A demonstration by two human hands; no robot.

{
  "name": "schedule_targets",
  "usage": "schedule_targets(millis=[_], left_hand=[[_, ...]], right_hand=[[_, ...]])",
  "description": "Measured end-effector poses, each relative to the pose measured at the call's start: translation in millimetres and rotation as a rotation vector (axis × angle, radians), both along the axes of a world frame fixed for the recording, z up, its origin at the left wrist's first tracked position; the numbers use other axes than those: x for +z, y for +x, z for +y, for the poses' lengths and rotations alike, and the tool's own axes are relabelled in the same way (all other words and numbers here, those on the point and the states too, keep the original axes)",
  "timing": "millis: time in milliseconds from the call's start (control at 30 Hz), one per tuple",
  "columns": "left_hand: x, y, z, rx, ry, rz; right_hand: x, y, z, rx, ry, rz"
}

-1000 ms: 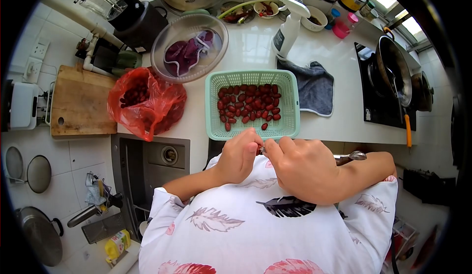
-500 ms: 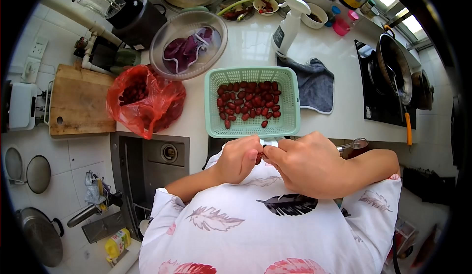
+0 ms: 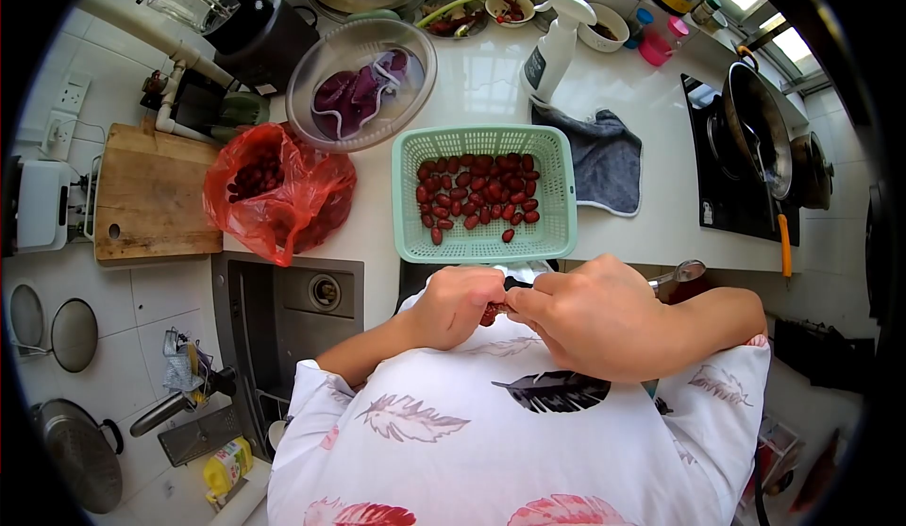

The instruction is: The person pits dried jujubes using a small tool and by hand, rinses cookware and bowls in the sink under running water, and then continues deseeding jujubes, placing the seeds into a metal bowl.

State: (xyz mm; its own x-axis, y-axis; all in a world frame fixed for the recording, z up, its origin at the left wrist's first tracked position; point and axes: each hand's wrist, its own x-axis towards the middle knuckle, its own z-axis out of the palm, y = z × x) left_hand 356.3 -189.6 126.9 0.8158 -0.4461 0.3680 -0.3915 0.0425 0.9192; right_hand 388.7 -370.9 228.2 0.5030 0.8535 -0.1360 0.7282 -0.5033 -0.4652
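Note:
My left hand (image 3: 455, 307) is closed in a pinch around a red date (image 3: 491, 313), held just in front of my shirt. My right hand (image 3: 604, 323) meets it from the other side, its fingers and thumb pressed together at the same date. The date looks wrinkled and partly opened; the fingertips cover much of it. Just beyond my hands stands a pale green plastic basket (image 3: 569, 229) with many red dates (image 3: 477, 189) spread over its bottom. To the left, a red plastic bag (image 3: 316, 172) lies open with more dark red dates inside.
Left of the basket are a wooden cutting board (image 3: 156, 196), a sink (image 3: 245, 309) and a clear bowl (image 3: 300, 101) with a purple cloth. Behind and right stand a spray bottle (image 3: 547, 59), a grey cloth (image 3: 609, 167) and a stove (image 3: 708, 196) with a wok (image 3: 755, 116).
My left hand has rolled over slightly, so its thumb is less visible and more of the date shows beneath the fingers. My right hand stays nearly in place. The basket and bag are unchanged.

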Motion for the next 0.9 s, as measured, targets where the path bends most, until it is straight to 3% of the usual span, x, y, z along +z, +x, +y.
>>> schedule_targets(millis=[67,133,200,300,333,400,467,533,667,733,800,833,900], left_hand=[[1.0,1.3,1.0,-0.014,-0.006,0.076],[0.6,6.4,3.0,-0.078,-0.013,0.442],[7.0,12.5,3.7,-0.048,-0.025,0.523],[7.6,20.2,10.4,-0.112,-0.376,0.879],[9.5,21.8,11.6,-0.106,-0.378,0.873],[14.5,24.5,14.3,-0.319,-0.579,0.979],[15.9,27.5,16.8,-0.411,-0.619,0.997],[21.3,29.1,15.3,-0.452,-0.617,0.979],[33.3,30.2,15.8,-0.354,-0.45,0.995],[29.7,33.4,13.6,-0.406,-0.546,0.958],[40.5,29.5,7.1,-0.154,-0.47,1.226],[30.3,29.2,10.7,-0.282,-0.461,1.168],[28.7,28.7,9.9,-0.273,-0.417,1.101]], right_hand=[[4.6,0.2,1.4,-0.001,-0.052,0.0],[8.5,0.6,1.9,0.002,-0.101,-0.001],[11.9,-0.4,0.3,-0.043,-0.102,-0.093],[20.1,-2.3,-4.3,-0.146,-0.015,-0.204],[22.4,-1.2,-5.2,-0.212,0.055,-0.238],[17.6,5.5,-3.4,-0.265,0.154,-0.223],[13.8,13.7,0.7,-0.403,0.382,0.043],[3.2,18.3,1.8,-0.356,0.405,0.136],[-3.4,17.2,14.5,-0.388,0.539,0.35],[-5.4,14.7,19.8,-0.389,0.619,0.355],[-21.6,14.1,24.9,-0.348,0.681,0.229],[-24.3,13.0,26.3,-0.365,0.695,0.239],[-24.4,11.9,25.8,-0.38,0.708,0.248]])
